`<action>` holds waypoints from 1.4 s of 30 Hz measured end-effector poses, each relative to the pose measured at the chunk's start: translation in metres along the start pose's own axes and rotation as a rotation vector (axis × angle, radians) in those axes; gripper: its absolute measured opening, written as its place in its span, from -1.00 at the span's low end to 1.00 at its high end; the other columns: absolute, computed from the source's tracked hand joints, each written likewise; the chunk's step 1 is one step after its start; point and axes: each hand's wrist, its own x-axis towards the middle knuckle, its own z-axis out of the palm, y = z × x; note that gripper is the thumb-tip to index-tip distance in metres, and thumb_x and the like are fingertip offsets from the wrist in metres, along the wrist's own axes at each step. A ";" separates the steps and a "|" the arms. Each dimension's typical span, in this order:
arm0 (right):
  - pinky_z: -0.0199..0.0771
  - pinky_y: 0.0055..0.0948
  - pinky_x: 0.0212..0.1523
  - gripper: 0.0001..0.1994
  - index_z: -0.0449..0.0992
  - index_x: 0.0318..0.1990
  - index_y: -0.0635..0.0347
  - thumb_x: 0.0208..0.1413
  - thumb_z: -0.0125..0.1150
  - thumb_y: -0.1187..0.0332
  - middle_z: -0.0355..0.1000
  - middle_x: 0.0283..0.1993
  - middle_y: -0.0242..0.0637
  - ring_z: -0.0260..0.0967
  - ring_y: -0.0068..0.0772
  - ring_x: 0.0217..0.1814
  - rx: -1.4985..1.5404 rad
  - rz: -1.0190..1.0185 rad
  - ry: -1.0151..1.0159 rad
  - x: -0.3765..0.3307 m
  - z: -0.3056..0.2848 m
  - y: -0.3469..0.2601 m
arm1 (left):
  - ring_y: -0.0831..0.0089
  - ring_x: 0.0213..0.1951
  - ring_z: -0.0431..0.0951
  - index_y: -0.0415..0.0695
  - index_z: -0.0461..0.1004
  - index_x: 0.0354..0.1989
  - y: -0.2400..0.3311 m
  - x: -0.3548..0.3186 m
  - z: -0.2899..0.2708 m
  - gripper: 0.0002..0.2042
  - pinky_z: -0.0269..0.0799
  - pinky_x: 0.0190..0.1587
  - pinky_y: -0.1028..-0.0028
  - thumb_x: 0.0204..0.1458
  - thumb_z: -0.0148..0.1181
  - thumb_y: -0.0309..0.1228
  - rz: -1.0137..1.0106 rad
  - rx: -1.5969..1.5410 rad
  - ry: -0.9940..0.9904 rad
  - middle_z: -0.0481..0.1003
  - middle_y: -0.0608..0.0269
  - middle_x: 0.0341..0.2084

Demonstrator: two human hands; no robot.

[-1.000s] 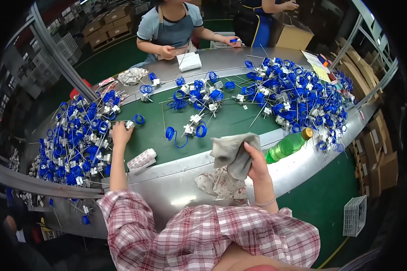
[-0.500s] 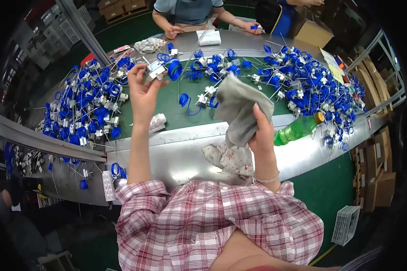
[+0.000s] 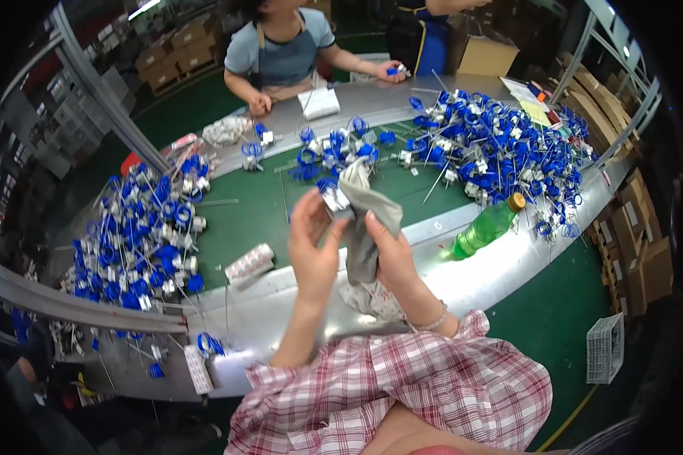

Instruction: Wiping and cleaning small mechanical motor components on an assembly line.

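Observation:
My left hand [image 3: 316, 246] is closed round a small metal-and-white part with a blue coil [image 3: 335, 200], gripping it between thumb and fingers above the bench. Pressed up against it is a grey cloth [image 3: 373, 208], which my right hand [image 3: 393, 258] pinches with the thumb on top. The cloth hides some of the part and some of my right fingers. Below my hands, a stained whitish rag [image 3: 372, 302] lies on the metal bench edge [image 3: 262, 322]. Several similar blue-coiled parts [image 3: 330, 152] lie on the green surface just beyond.
Large heaps of such parts stand left [image 3: 140, 235] and right [image 3: 493, 144]. A green bottle [image 3: 484, 227] lies tilted at the right, and a white-and-pink pack [image 3: 249, 263] sits left of my hands. Across the bench a person [image 3: 288, 64] holds a similar part. A metal post [image 3: 106, 91] rises at left.
My left hand has brought the part down and rightward to the cloth. My right hand has moved left and lower with the cloth, so both now meet. The head view has shifted.

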 end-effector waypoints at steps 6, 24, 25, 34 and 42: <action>0.33 -0.61 -0.27 -0.75 0.37 -0.15 0.26 0.04 0.07 0.32 0.38 -0.23 -0.36 0.33 -0.59 -0.24 0.063 0.025 0.051 0.005 -0.006 0.007 | 0.18 0.07 0.25 -0.29 0.06 0.10 0.006 -0.010 0.007 -0.53 0.16 0.06 0.40 -0.04 -0.02 -0.57 0.058 0.245 -0.263 0.23 -0.06 0.02; 0.36 -0.49 -0.08 -0.69 0.25 -0.03 0.33 0.11 -0.07 0.36 0.36 -0.13 -0.24 0.33 -0.44 -0.11 0.246 0.039 -0.100 0.004 -0.017 -0.022 | 0.27 -0.05 0.30 -0.27 0.17 0.01 0.074 0.036 0.013 -0.62 0.17 0.02 0.40 -0.02 -0.03 -0.47 0.439 0.047 -0.309 0.25 0.02 -0.06; 0.37 -0.49 -0.09 -0.69 0.24 -0.03 0.34 0.11 -0.08 0.35 0.35 -0.13 -0.23 0.33 -0.44 -0.11 0.229 0.043 -0.067 0.007 -0.022 -0.018 | 0.27 -0.05 0.30 -0.27 0.18 0.00 0.077 0.036 0.009 -0.62 0.17 0.02 0.40 -0.03 -0.03 -0.47 0.449 0.060 -0.286 0.25 0.03 -0.06; 0.37 -0.48 -0.08 -0.70 0.25 -0.04 0.32 0.11 -0.07 0.36 0.35 -0.13 -0.22 0.34 -0.43 -0.11 0.233 0.065 -0.074 0.005 -0.018 -0.026 | 0.27 -0.10 0.32 -0.27 0.21 -0.05 0.102 0.044 0.001 -0.65 0.19 -0.02 0.40 -0.04 -0.01 -0.46 0.557 0.062 -0.194 0.27 0.03 -0.12; 0.37 -0.51 -0.09 -0.72 0.28 -0.06 0.32 0.10 -0.06 0.38 0.36 -0.13 -0.23 0.34 -0.44 -0.11 0.232 0.062 -0.024 0.003 -0.018 -0.026 | 0.27 -0.14 0.34 -0.28 0.24 -0.10 0.121 0.070 0.016 -0.68 0.21 -0.05 0.40 -0.05 0.01 -0.45 0.715 -0.018 -0.087 0.29 0.04 -0.17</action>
